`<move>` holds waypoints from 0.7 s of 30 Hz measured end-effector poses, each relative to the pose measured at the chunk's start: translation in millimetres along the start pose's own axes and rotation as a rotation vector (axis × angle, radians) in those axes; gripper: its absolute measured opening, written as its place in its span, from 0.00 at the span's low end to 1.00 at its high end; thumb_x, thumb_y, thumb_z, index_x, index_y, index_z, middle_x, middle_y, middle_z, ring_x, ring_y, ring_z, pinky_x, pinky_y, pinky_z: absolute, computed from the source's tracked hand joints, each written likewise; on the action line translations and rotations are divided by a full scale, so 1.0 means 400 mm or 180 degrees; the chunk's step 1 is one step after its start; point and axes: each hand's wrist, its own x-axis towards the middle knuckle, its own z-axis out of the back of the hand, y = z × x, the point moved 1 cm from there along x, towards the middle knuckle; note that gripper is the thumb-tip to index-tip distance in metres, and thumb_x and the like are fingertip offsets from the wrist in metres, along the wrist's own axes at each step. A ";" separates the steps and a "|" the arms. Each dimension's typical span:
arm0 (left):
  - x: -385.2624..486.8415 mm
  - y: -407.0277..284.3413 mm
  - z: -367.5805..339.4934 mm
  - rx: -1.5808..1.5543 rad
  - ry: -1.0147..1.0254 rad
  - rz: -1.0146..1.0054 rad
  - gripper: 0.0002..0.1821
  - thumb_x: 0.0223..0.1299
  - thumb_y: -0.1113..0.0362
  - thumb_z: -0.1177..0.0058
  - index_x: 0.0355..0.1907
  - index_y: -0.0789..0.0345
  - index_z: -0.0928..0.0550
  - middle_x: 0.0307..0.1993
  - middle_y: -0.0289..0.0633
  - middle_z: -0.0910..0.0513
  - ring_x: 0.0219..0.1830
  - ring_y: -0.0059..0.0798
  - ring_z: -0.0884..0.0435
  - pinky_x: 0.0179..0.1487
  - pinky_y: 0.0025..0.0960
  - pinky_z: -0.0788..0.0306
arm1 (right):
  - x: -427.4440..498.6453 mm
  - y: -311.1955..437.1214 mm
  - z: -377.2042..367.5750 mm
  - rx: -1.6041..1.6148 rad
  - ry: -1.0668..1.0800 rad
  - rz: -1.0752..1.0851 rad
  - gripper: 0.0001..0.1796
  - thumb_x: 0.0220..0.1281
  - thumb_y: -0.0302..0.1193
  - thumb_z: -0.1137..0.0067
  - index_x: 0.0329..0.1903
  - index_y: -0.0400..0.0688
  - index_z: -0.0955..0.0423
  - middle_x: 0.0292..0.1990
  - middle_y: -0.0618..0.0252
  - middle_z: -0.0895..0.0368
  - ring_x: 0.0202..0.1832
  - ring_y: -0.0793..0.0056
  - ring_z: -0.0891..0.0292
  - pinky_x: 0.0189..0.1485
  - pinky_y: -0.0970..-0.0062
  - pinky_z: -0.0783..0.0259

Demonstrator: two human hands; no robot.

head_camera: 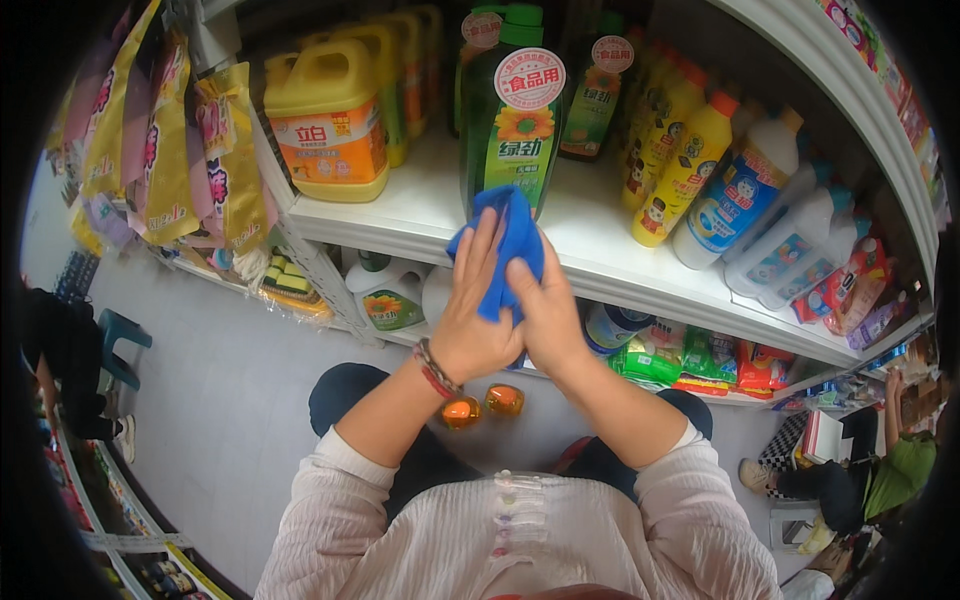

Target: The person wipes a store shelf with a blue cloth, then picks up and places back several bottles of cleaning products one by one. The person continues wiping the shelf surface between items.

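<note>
A folded blue cloth [496,259] is pressed between my two hands at the front edge of a white shelf [420,225]. My left hand [474,330], with a red bracelet at the wrist, lies along the cloth with its fingers straight. My right hand [553,319] grips the cloth from the other side, its thumb over it. Just beyond the hands a large green pump bottle of dish soap [517,139] stands upright. The cloth and my fingers hide the bottle's lower front; whether they touch it I cannot tell.
Yellow jugs [330,127] stand left on the shelf, yellow squeeze bottles [679,169] and a white-and-blue bottle [739,191] right. Two orange-yellow containers [480,405] sit on the floor between my knees. A person [892,465] is at far right, another person [67,360] at far left.
</note>
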 end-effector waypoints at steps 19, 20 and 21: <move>0.251 0.254 -0.033 -0.2821 -0.0488 0.1145 0.49 0.60 0.43 0.29 0.72 0.73 0.36 0.62 0.47 0.22 0.63 0.31 0.25 0.67 0.33 0.30 | 0.089 0.009 0.048 -0.4044 0.0216 0.1695 0.41 0.59 0.39 0.30 0.73 0.42 0.36 0.74 0.40 0.44 0.76 0.29 0.52 0.77 0.44 0.45; 0.254 0.250 -0.030 -0.2884 -0.0498 0.1207 0.48 0.60 0.43 0.29 0.72 0.73 0.35 0.62 0.46 0.22 0.63 0.31 0.24 0.67 0.33 0.30 | 0.089 0.014 0.054 -0.3880 0.0231 0.1662 0.41 0.60 0.40 0.31 0.73 0.41 0.36 0.74 0.40 0.44 0.76 0.30 0.52 0.77 0.45 0.45; 0.256 0.248 -0.029 -0.2954 -0.0503 0.1253 0.48 0.61 0.44 0.29 0.71 0.72 0.35 0.62 0.45 0.22 0.63 0.31 0.24 0.67 0.33 0.30 | 0.096 0.022 0.055 -0.3685 0.0221 0.1730 0.41 0.60 0.41 0.31 0.73 0.41 0.37 0.73 0.41 0.43 0.76 0.30 0.51 0.77 0.47 0.44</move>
